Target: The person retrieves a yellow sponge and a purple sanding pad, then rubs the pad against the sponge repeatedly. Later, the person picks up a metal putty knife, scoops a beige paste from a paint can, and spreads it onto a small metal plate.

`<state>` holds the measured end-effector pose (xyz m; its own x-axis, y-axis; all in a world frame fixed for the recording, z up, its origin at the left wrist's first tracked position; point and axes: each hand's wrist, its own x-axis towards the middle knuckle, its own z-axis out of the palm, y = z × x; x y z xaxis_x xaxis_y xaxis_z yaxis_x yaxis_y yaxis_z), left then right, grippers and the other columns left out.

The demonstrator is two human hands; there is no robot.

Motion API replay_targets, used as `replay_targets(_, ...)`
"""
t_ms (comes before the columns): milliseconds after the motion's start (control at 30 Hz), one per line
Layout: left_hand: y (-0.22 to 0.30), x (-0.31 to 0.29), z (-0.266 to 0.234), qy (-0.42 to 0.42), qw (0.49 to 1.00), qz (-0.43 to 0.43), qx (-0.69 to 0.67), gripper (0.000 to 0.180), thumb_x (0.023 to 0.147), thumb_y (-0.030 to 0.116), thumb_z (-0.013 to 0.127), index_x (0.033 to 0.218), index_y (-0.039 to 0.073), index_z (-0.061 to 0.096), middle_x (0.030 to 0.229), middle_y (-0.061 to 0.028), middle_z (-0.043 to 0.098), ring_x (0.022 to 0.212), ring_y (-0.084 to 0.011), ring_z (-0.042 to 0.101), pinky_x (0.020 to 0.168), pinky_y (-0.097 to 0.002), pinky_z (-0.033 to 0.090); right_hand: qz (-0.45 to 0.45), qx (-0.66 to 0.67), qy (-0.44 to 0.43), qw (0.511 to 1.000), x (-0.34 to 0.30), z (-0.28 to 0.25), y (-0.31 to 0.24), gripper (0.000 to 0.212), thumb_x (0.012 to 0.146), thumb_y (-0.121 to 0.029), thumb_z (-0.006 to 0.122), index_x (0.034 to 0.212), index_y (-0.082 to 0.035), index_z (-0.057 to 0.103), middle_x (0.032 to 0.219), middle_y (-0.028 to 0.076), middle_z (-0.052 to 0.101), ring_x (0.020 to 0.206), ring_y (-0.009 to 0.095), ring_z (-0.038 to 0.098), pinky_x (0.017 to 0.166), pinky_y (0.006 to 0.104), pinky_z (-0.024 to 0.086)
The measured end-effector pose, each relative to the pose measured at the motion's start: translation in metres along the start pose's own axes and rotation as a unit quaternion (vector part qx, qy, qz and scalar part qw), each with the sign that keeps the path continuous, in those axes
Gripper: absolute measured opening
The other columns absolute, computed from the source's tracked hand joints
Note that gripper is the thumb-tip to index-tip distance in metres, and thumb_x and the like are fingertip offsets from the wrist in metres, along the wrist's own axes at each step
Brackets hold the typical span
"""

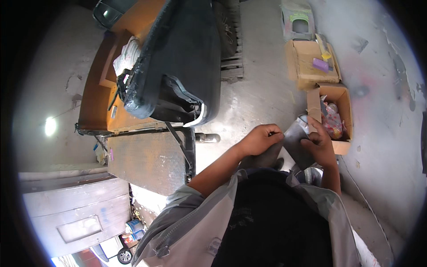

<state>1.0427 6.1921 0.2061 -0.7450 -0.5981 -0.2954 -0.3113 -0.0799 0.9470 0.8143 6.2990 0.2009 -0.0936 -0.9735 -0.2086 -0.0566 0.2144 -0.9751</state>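
Note:
Between my hands is a dark grey sheet (299,146), which looks like sandpaper. My right hand (321,144) grips it along its right side, thumb on the face towards me and fingers behind. My left hand (263,139) is closed in a pinch, fingertips at the sheet's upper left edge. Another dark patch shows below the left hand; whether it is paper or clothing I cannot make out. To the left, a large black car bumper (187,58) rests on an orange-brown wooden stand (91,100).
An open cardboard box (315,107) with cans and wrappers stands close beyond my right hand. Behind it, another carton (307,66) carries a purple block (320,65). A metal-edged board (147,155) lies left of my left forearm. A cable (367,202) runs along the right wall.

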Motion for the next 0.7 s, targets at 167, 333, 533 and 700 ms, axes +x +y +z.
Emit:
replay_targets(167,0.001,0.004,0.000,0.017,0.998,-0.036,0.044,0.023,0.095,0.024,0.058,0.089,0.002,0.061,0.077,-0.0001,0.059,0.073,-0.0079,0.051,0.070,-0.0238,0.044,-0.007,0.130,0.168,0.977,0.009,0.009,0.012,0.060,0.085,-0.001,0.063,0.140,-0.005,0.041,0.068,-0.008,0.046,0.062,0.000,0.042,0.057,0.0166,0.032)
replay_targets(333,0.005,0.026,-0.001,0.019,0.987,-0.158,0.002,0.035,0.094,0.038,0.056,0.088,0.004,0.056,0.072,-0.0036,0.056,0.059,-0.0101,0.051,0.054,-0.0260,0.042,0.035,0.002,0.229,0.973,0.022,0.025,0.034,0.065,0.085,-0.013,0.068,0.143,-0.008,0.040,0.070,0.000,0.056,0.065,0.009,0.053,0.059,0.0261,0.045)
replay_targets(533,-0.072,0.053,-0.009,0.042,0.958,-0.215,-0.184,0.023,0.090,0.024,0.063,0.097,0.005,0.053,0.059,-0.0039,0.051,0.041,-0.0101,0.046,0.035,-0.0221,0.033,0.091,0.036,0.200,0.975,0.043,0.061,0.067,0.065,0.085,-0.021,0.070,0.140,-0.006,0.039,0.069,0.010,0.060,0.061,0.017,0.058,0.058,0.0321,0.045)
replay_targets(700,-0.155,0.100,-0.030,0.042,0.940,-0.262,-0.216,0.018,0.091,0.022,0.062,0.088,0.008,0.052,0.054,-0.0024,0.050,0.037,-0.0095,0.044,0.032,-0.0223,0.032,0.242,0.194,0.301,0.902,0.051,0.071,0.160,0.052,0.092,-0.018,0.061,0.137,-0.003,0.041,0.075,0.007,0.061,0.061,0.012,0.056,0.056,0.0270,0.045)
